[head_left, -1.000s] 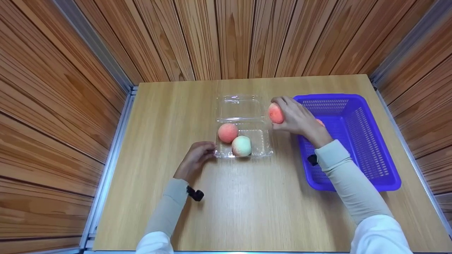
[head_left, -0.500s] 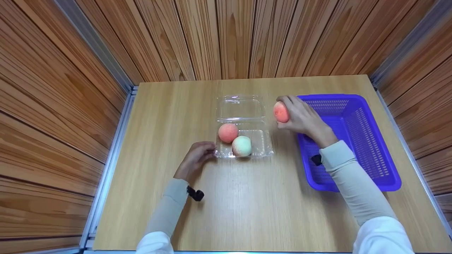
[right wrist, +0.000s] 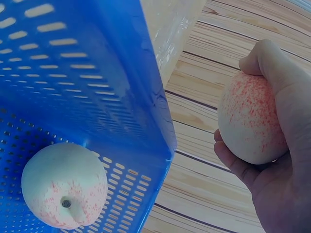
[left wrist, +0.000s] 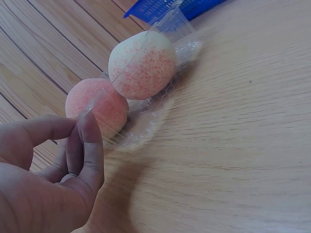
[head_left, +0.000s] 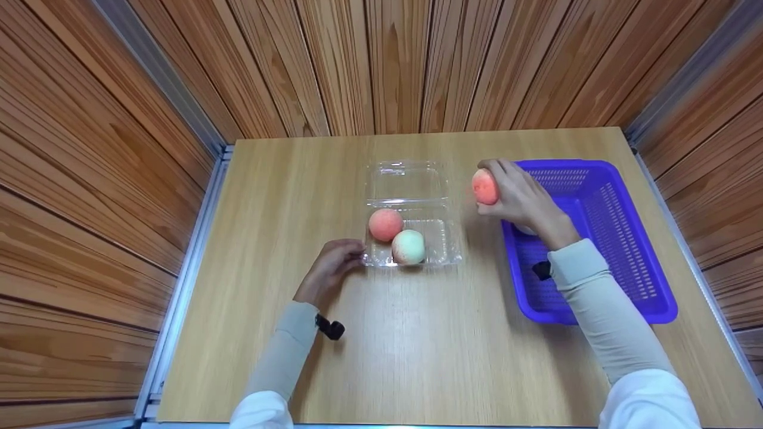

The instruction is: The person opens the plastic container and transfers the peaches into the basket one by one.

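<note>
On the wooden table lies a clear plastic clamshell container, its lid folded back flat. Two peaches sit in its near half: a pink one at the left and a pale green one with red speckles. My left hand pinches the container's left front corner between thumb and fingers, as the left wrist view shows. With curled fingers, my right hand holds another peach above the table, between the container and the basket.
The blue-purple slotted plastic basket stands on the right of the table, partly under my right forearm. Inside it lies a pale peach, nearly hidden in the head view. Wood-plank walls enclose the table's back and sides.
My right hand has drifted to the right with its peach, away from the container and nearer the basket. The left hand and the container have stayed put.
</note>
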Tool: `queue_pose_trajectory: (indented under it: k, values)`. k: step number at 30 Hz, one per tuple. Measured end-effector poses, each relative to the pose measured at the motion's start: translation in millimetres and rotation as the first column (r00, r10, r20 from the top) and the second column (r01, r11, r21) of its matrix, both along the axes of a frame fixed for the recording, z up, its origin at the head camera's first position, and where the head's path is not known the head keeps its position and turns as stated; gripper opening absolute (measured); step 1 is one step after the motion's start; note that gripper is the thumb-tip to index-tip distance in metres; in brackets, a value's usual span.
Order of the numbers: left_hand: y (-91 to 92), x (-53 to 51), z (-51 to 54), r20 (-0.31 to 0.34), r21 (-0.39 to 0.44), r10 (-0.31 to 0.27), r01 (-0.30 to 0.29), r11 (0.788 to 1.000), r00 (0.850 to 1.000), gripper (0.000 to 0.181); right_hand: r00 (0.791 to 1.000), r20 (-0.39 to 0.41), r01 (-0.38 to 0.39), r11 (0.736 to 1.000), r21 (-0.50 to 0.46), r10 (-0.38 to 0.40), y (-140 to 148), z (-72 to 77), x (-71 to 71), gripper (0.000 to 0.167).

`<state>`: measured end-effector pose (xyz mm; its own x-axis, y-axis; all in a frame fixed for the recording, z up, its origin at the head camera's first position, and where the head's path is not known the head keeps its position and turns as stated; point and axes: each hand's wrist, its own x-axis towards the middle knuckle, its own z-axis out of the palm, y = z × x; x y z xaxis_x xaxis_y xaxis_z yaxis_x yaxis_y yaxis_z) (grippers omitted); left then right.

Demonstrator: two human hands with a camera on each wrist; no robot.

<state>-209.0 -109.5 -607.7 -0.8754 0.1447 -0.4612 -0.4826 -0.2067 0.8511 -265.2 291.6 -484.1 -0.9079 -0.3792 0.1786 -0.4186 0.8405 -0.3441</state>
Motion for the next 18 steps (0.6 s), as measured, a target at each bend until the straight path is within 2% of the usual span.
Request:
queue_pose_trajectory:
  k: [4, 13, 18]
  values:
    - [-0.1, 0.3, -0.9, 0.007, 0.006, 0.001, -0.001, 1.0, 1.0, 0.02, 1.0, -0.014, 0.003, 1.0, -0.008, -0.003, 3.6, -1.0, -0.2, 0.075]
    - [0.2, -0.7, -2.2, -0.01, 0.002, -0.017, 0.017, 1.0, 1.0, 0.013, 0.999, -0.042, 0.012, 1.0, -0.012, -0.013, 12.1, -1.8, 0.9, 0.074]
    - [0.0, -2.0, -2.2, -0.004, -0.007, -0.02, 0.02, 1.0, 1.0, 0.019, 0.999, -0.038, 0.024, 1.0, -0.017, -0.024, 15.9, 0.6, 0.9, 0.074]
